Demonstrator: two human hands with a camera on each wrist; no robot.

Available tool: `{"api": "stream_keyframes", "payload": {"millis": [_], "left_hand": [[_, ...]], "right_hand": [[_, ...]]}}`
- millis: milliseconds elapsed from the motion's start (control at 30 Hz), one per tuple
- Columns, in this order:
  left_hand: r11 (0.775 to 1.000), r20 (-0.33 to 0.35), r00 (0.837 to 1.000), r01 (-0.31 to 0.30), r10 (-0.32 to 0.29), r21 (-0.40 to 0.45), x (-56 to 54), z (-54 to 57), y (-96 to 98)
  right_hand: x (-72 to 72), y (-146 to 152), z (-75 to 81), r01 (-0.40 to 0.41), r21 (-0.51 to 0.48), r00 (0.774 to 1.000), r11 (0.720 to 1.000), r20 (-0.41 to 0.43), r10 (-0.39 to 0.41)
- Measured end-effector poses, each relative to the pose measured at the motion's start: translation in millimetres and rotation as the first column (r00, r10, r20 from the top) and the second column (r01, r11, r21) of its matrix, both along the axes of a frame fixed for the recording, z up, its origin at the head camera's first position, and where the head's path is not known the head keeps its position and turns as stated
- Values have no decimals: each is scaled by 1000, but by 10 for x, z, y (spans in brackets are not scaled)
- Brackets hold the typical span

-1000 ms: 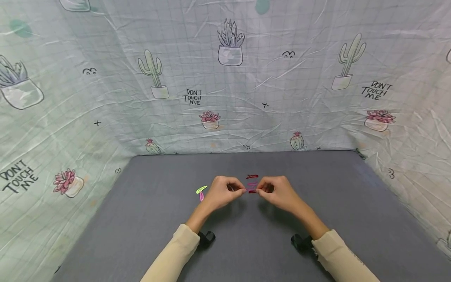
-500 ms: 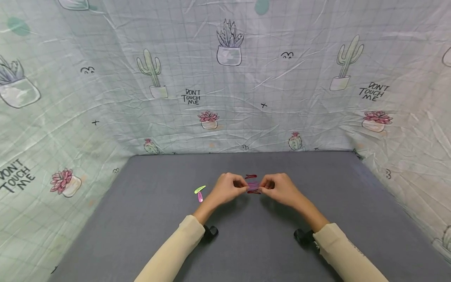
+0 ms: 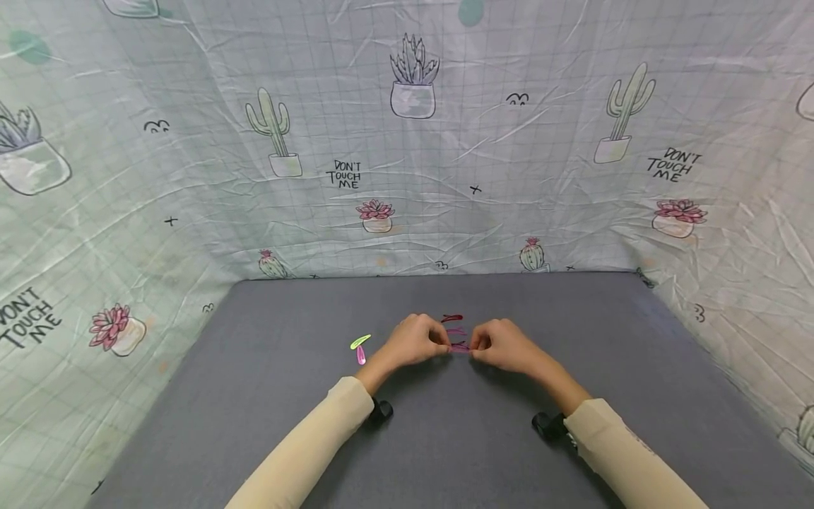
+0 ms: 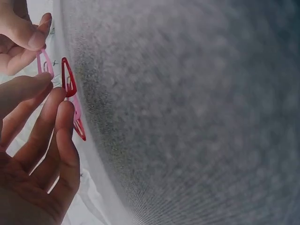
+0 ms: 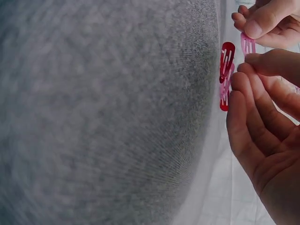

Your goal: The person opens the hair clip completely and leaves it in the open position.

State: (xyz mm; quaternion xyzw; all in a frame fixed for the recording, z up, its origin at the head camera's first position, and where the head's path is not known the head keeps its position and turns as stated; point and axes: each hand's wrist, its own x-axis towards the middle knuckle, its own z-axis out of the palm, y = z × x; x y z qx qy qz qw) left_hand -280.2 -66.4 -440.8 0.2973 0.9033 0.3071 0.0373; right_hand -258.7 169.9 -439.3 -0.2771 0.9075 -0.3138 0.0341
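Both hands meet at one pink snap hair clip (image 5: 248,46), held by its two ends. My left hand (image 3: 416,339) pinches one end between thumb and fingertips; my right hand (image 3: 504,344) pinches the opposite end. In the head view the held clip lies crosswise between the fingertips and overlaps a red hair clip (image 4: 71,93) just behind it. Farther back on the table are another pink clip (image 3: 456,331) and a second red clip (image 3: 452,317), forming a column. The outer fingers of both hands are loosely bent.
Left of the left hand lie a yellow-green hair clip (image 3: 360,342) and a pink one (image 3: 361,355), close together. The grey table (image 3: 286,424) ends at a hanging cloth (image 3: 477,226) printed with cacti, which also runs along both sides.
Both hands, pinching the pink clip, first shift slightly away over the clip column. They then come back toward the person, and the held clip now overlaps the nearest red clip in the head view.
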Motion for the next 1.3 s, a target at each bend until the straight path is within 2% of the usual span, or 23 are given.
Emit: {"api": "stream_keyframes", "payload": {"millis": [267, 600, 867, 967, 1300], "left_hand": [[998, 1, 999, 32, -32, -58, -29, -25, 6], [995, 37, 997, 65, -62, -77, -48, -48, -1], [992, 71, 996, 65, -57, -108, -29, -32, 3], [992, 79, 995, 66, -58, -109, -34, -35, 6], [991, 76, 995, 74, -66, -108, -36, -26, -18]], "right_hand": [[-6, -31, -17, -12, 31, 1000, 999, 20, 11], [5, -80, -9, 2, 58, 999, 998, 39, -4], [-16, -79, -30, -12, 56, 996, 998, 87, 7], [-18, -73, -34, -10, 54, 997, 998, 76, 5], [-22, -64, -18, -16, 43, 995, 999, 95, 12]]}}
